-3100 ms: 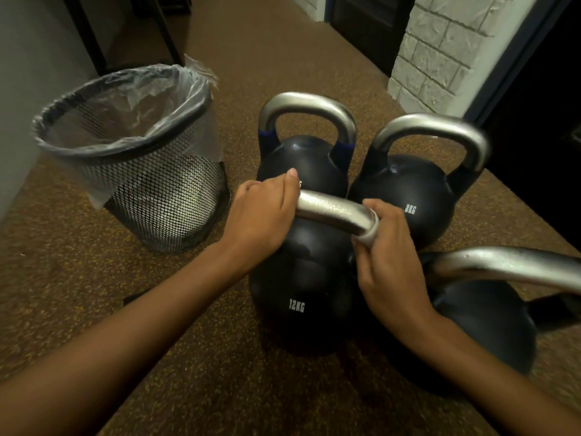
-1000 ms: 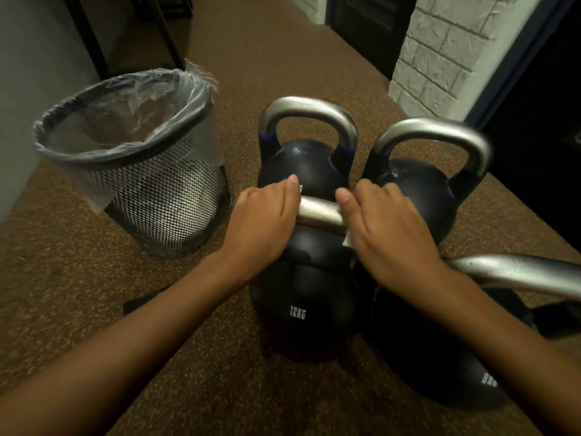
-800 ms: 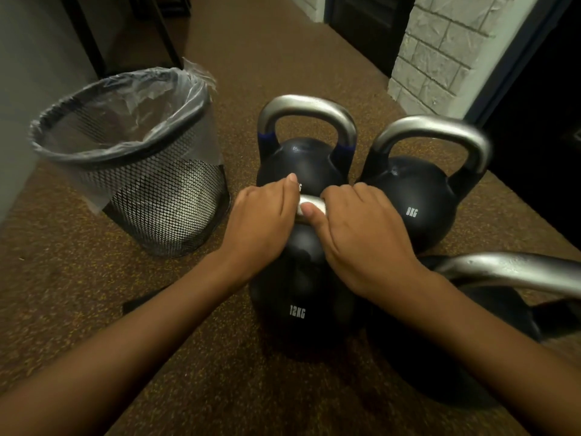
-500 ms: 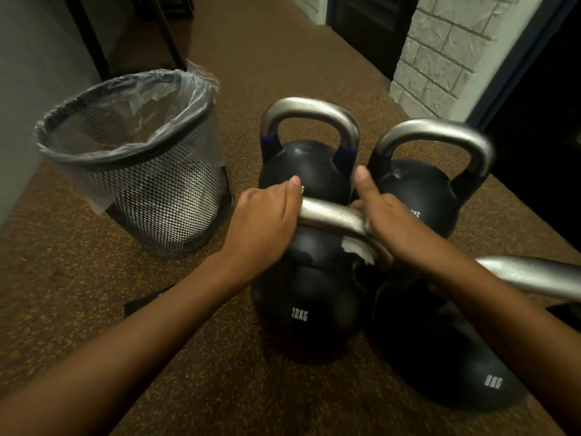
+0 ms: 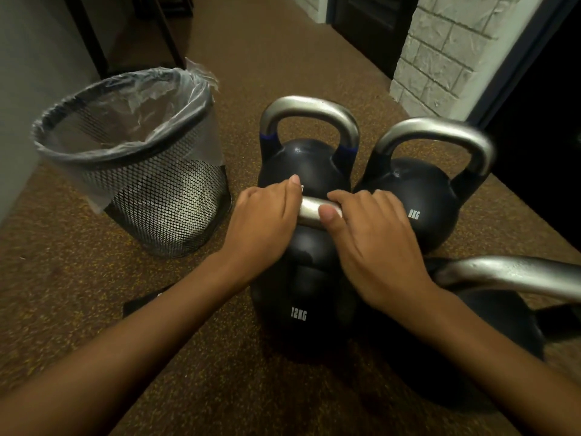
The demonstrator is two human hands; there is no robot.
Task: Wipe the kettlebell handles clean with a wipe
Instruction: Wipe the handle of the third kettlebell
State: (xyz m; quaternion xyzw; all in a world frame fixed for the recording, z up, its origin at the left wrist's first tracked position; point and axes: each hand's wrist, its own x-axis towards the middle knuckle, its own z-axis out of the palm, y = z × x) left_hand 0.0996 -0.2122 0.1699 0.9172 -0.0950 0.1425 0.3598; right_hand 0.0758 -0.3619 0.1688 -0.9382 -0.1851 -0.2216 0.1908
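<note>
Both hands on one kettlebell handle, part way through the wiping.

The left hand (image 5: 264,221) and the right hand (image 5: 371,240) sit close together, each curled round the shiny silver metal handle (image 5: 309,212) of the round black kettlebell marked 12KG (image 5: 298,309) just under them. The wipe does not show; it may be tucked under the right hand's fingers, but I cannot tell. I think this handle is part done and three more are left: the black kettlebell with blue bands (image 5: 308,158) and the black kettlebell marked 8KG (image 5: 408,196) just past the hands, and the black kettlebell beside the right wrist (image 5: 503,319). A black mesh bin with a clear bag (image 5: 132,152) stands to the left of the left hand.
</note>
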